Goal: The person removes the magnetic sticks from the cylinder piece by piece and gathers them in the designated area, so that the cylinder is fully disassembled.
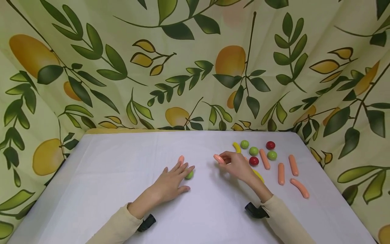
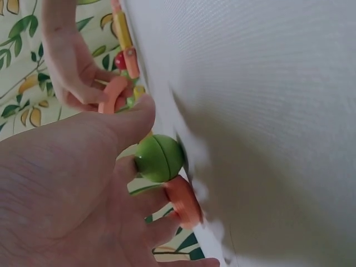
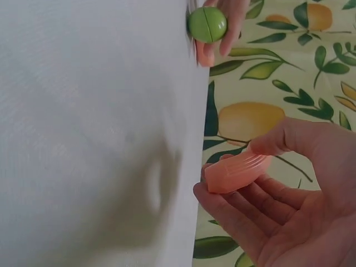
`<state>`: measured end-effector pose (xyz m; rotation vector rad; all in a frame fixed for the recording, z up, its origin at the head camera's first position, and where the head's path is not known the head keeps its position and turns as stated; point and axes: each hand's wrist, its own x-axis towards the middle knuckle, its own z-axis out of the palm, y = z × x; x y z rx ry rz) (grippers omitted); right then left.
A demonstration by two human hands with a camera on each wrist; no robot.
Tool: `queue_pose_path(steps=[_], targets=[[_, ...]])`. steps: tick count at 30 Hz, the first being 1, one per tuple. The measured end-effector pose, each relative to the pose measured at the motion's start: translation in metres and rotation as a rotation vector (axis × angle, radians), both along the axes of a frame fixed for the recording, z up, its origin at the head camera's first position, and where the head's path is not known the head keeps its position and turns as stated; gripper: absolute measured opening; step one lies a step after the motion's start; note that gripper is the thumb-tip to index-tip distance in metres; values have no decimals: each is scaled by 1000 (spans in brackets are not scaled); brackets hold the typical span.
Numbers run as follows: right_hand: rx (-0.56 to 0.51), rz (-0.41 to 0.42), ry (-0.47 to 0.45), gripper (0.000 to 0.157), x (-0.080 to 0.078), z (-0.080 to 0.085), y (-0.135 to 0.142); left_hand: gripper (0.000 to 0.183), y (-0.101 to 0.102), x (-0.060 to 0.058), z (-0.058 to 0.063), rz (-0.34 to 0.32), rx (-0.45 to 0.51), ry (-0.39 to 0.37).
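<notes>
My left hand is spread with straight fingers over the left part of the white table. Under its fingers are a green ball with a seam round it and a pink toy sausage, side by side on the cloth. The left palm hides part of both in the head view. To the right, my right hand pinches another toy sausage between thumb and fingers, above the table. In the right wrist view its ridged, curved surface shows, held well off the cloth.
Toy pieces lie loose at the right: several sausages, green balls, two red balls and yellow banana-like pieces. Some are partly behind my right hand. A leaf-and-fruit curtain hangs along the table's far edge and sides.
</notes>
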<state>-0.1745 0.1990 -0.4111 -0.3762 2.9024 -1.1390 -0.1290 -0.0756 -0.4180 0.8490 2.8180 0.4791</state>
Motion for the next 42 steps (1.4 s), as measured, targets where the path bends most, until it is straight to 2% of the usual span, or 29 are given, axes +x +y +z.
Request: queue_pose_path(steps=[12,19,26,35,42], targets=[[-12,-85,-42,33,5,6,25,68,0,0,-2,-14,28,13],[-133,-79,-115,39,7,10,44,69,0,1,-1,-10,44,13],[-42,-115,-115,41,13,11,67,69,0,1,-2,-7,43,24],[-14,-151,-91,42,17,12,86,69,1,-1,-2,10,24,43],[22,-179,-89,49,29,8,107,69,3,0,-3,6,29,18]])
